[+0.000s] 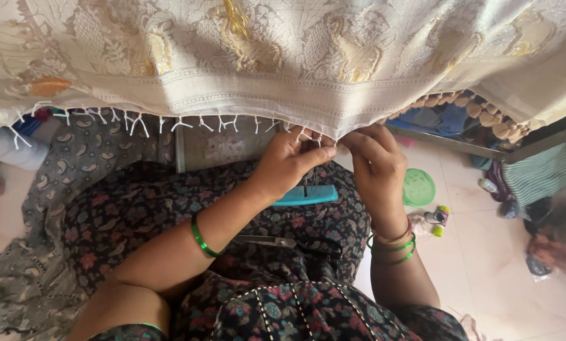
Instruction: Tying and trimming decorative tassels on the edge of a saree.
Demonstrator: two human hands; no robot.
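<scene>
At the cloth's (283, 95) lower edge, over her lap, left hand (287, 161) and right hand (376, 165) pinch the fringe threads (308, 136): soft, light, limp, likely best held near the hem.

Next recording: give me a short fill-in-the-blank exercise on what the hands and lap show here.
1. Both hands, left hand and right hand, pinch the fringe of the cream ____.
2. The comb on the lap is ____ in colour.
3. The scissors lie on the ____.
4. The bangles are ____.

Missing words: cloth; teal; lap; green
</scene>
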